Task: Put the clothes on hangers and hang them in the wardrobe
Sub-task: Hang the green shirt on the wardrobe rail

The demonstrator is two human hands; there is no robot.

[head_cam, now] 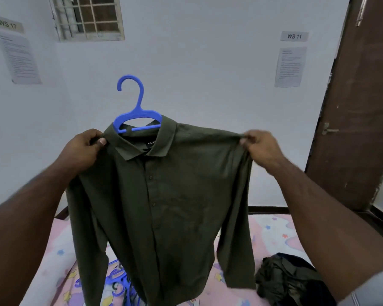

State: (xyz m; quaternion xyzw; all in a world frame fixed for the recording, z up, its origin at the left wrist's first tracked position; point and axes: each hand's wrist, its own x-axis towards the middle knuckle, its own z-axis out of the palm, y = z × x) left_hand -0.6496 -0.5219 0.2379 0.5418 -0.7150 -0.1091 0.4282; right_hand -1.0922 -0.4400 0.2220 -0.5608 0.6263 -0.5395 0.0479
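Fingers (98,141) of the left hand (84,149) pinch the olive shirt (164,195) at its shoulder seam just beside the collar, thumb on the front of the cloth; fingers of the right hand (260,149) pinch the other shoulder at the sleeve head, so both hands are clamped on fabric and the shirt hangs spread between them, held up over the bed (272,235) w/ its front buttoned. A blue hanger (135,115) sits in the neck opening, hook upright above the collar, though the shirt looks off-centre: the hanger is bunched toward the left shoulder and I can't tell whether its far arm reaches inside the right one. To do this step well, prob. best to keep the left pinch as anchor and use the right hand to draw the shoulder seam out over the hanger's arm until the collar sits mid-hanger and both seams lie level. Don't tug hard, since a sharp pull could tip the hanger out of the neck. Then shift one hand to the hook before letting go of the cloth. More blue hangers (117,281) lie on the bed below the hem, and a dark bundle of clothes (285,279) waits at lower right; wardrobe not in view, so carrying it there comes after.
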